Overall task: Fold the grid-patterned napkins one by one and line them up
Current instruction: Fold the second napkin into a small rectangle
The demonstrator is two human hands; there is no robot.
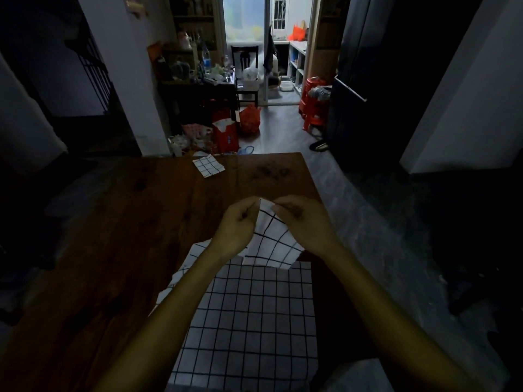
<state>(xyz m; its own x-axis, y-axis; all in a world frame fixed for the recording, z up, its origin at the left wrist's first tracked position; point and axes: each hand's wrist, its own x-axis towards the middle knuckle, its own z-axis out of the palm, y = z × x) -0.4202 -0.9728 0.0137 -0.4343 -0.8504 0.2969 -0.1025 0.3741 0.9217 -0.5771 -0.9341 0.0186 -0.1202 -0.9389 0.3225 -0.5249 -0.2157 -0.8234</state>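
A white napkin with a black grid (271, 241) hangs in the air above the wooden table (127, 222). My left hand (236, 227) and my right hand (304, 222) pinch its top edge close together, fingers curled. Below it, more grid-patterned cloth (249, 321) lies spread flat on the near part of the table, partly under my forearms. A small folded grid napkin (209, 165) lies at the table's far edge.
The table's right edge runs close to my right arm, with grey floor (368, 222) beyond. Past the far edge, red bags and boxes (226, 134) clutter the floor. A dark cabinet (368, 80) stands at the right.
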